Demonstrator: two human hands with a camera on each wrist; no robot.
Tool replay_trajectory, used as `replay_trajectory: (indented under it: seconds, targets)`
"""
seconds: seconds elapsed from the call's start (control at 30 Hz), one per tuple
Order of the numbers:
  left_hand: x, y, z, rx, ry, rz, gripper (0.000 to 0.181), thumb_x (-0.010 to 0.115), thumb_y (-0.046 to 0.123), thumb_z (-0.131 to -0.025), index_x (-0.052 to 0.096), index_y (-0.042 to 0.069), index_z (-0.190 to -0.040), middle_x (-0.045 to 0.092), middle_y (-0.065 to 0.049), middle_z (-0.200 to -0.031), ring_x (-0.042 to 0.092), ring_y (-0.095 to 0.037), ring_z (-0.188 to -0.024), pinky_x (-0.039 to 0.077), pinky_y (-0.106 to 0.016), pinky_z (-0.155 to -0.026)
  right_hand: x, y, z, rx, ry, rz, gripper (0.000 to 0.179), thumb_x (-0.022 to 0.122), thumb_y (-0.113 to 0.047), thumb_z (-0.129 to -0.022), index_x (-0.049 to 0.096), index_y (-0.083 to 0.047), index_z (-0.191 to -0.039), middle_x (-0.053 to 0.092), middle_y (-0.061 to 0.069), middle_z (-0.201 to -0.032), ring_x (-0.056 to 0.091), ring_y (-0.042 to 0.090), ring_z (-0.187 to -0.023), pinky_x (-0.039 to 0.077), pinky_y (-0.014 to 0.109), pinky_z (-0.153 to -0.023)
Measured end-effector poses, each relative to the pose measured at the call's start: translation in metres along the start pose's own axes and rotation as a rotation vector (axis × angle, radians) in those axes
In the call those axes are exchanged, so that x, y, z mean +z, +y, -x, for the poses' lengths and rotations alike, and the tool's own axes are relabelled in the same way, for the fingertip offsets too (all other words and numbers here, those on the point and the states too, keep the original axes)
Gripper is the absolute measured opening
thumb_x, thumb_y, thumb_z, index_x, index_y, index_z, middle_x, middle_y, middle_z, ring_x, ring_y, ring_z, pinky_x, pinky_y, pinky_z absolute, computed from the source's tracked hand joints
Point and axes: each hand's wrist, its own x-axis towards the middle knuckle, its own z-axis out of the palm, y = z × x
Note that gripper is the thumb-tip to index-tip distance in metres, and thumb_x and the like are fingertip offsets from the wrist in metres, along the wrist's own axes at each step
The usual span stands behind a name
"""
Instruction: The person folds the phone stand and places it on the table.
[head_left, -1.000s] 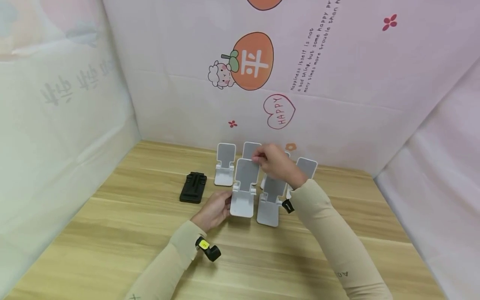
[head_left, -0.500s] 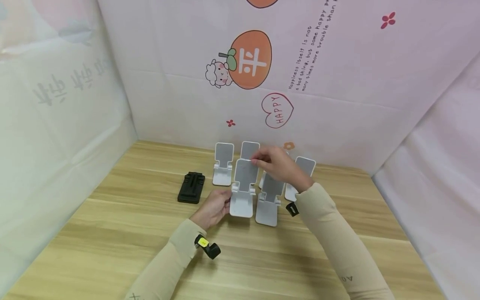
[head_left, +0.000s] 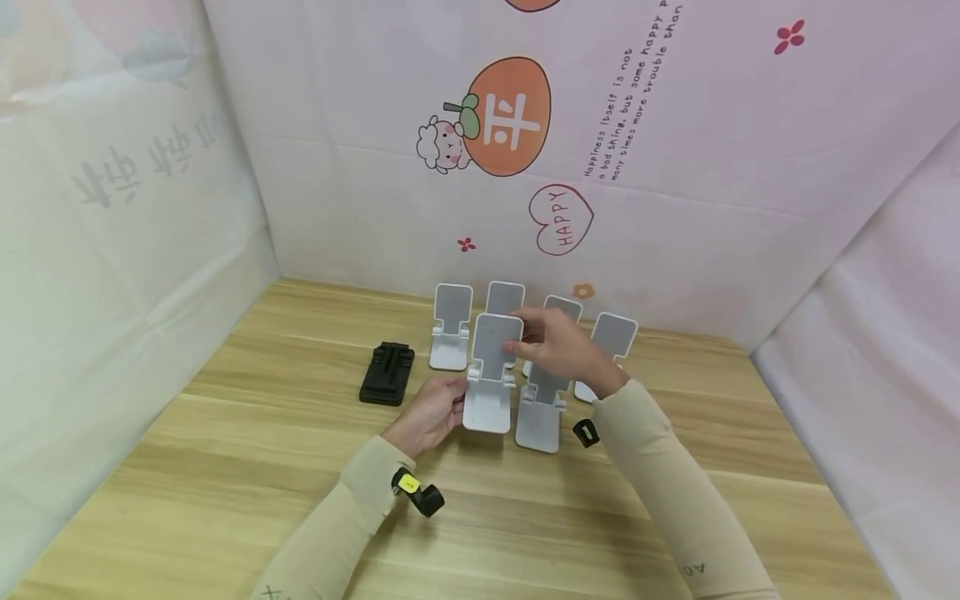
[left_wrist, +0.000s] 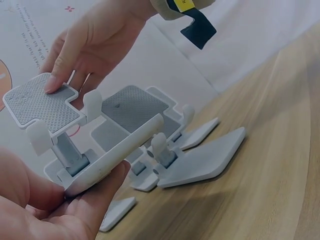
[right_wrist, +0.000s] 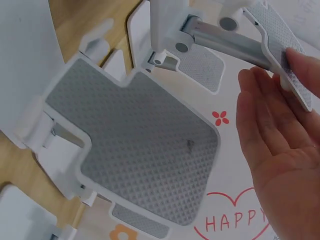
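A white phone stand (head_left: 487,408) with a grey textured pad is held up off the table, its upper plate tilted. My left hand (head_left: 429,417) grips its base from the left; in the left wrist view, thumb and fingers of that hand (left_wrist: 55,215) clasp the base's edge. On the stand's upper right side, my right hand (head_left: 561,343) pinches the padded plate, thumb on the pad and fingers behind. The right wrist view shows this hand (right_wrist: 282,135) with its fingers fairly straight behind the plate. Just right of the held stand, another white phone stand (head_left: 537,427) stands unfolded.
Behind stand several more unfolded white stands, among them a left one (head_left: 448,350) and a right one (head_left: 615,333). A black folded phone stand (head_left: 386,375) lies flat at the left. Printed cloth (head_left: 360,208) walls the wooden table (head_left: 247,467) at back and sides.
My right hand has shifted from the top right corner of the held stand's plate slightly lower, its thumb now on the pad's face. My left hand keeps its grip on the base.
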Motion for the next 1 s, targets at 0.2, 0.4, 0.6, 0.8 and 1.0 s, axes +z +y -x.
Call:
replay_trajectory:
  seconds: [0.2,0.4,0.6,0.8,1.0]
  targets:
    - [0.0,0.0,0.001,-0.002,-0.002,0.001,0.042,0.032,0.01,-0.115,0.045,-0.018,-0.145,0.059,-0.034,-0.143,0.066,-0.034,-0.129,0.06,-0.04,-0.105,0.009,0.002,0.001,0.003,0.089,0.006,0.022,0.075,-0.004,-0.096,0.072,-0.002,-0.118,0.08,0.015,-0.111,0.078,0.029,-0.105,0.065,0.043,-0.093]
    - [0.0,0.002,0.003,-0.006,0.015,0.006,0.043,0.033,0.011,-0.115,0.044,-0.016,-0.148,0.059,-0.03,-0.145,0.067,-0.03,-0.128,0.059,-0.038,-0.107,0.022,0.001,0.0,0.053,0.234,0.061,0.019,0.078,-0.003,-0.093,0.076,-0.006,-0.112,0.081,0.011,-0.101,0.079,0.023,-0.094,0.065,0.041,-0.083]
    - [-0.001,0.003,0.003,0.003,0.03,0.02,0.042,0.034,0.011,-0.115,0.046,-0.015,-0.147,0.06,-0.029,-0.145,0.068,-0.027,-0.125,0.059,-0.038,-0.106,0.034,0.002,-0.001,0.038,0.337,0.039,0.022,0.079,0.002,-0.091,0.078,-0.005,-0.112,0.082,0.013,-0.105,0.08,0.027,-0.098,0.066,0.043,-0.083]
    - [0.001,0.005,0.005,0.016,0.023,0.029,0.042,0.033,0.01,-0.115,0.047,-0.018,-0.144,0.061,-0.03,-0.141,0.07,-0.021,-0.115,0.061,-0.036,-0.103,0.041,0.006,-0.003,-0.06,0.436,0.104,0.022,0.08,0.003,-0.09,0.077,-0.004,-0.11,0.082,0.016,-0.102,0.081,0.028,-0.095,0.066,0.042,-0.077]
    - [0.003,0.01,0.007,0.015,0.036,0.031,0.041,0.033,0.009,-0.115,0.048,-0.019,-0.141,0.067,-0.018,-0.124,0.069,-0.012,-0.101,0.063,-0.028,-0.094,0.041,0.005,-0.003,-0.106,0.437,0.145,0.026,0.078,0.0,-0.092,0.075,-0.002,-0.118,0.081,0.018,-0.104,0.081,0.03,-0.097,0.067,0.046,-0.081]
